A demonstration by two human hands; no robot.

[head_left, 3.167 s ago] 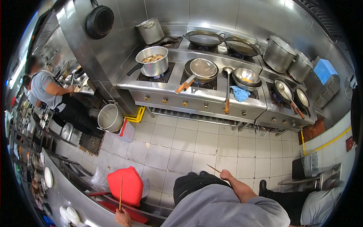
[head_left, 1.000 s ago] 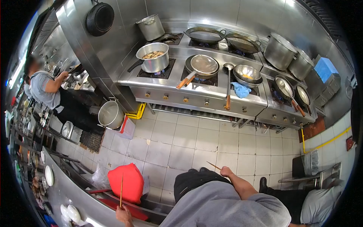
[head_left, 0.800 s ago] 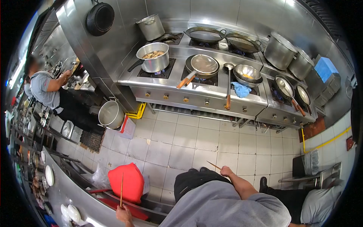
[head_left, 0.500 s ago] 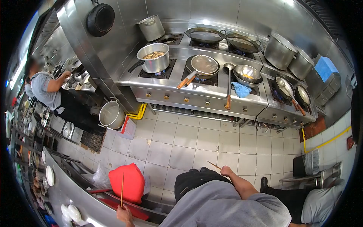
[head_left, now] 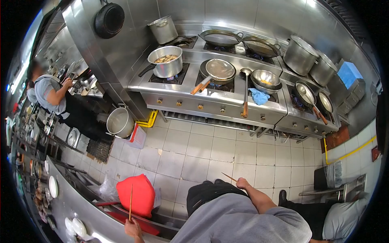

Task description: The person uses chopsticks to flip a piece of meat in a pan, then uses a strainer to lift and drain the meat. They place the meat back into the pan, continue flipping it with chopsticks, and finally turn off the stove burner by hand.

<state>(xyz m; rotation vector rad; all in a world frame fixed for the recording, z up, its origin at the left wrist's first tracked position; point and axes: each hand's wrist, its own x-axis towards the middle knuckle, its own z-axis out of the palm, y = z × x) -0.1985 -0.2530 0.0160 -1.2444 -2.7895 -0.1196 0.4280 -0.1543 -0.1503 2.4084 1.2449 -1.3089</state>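
I have my left hand [head_left: 133, 229] closed around the lower end of a wooden stick [head_left: 131, 202], which points upward in front of the red cover [head_left: 137, 194]. My right hand [head_left: 243, 183] is closed on a second stick [head_left: 229, 177], angled over the floor tiles [head_left: 196, 166]. Adjacent, left: steel counter [head_left: 87, 194], white plates [head_left: 79, 227] near its edge. Ahead: range [head_left: 170, 96]; saucepan [head_left: 167, 69] at its left end, ladle [head_left: 245, 91] overhanging its front edge. The red cover obstructs the left side; another person [head_left: 344, 220] occupies the right.
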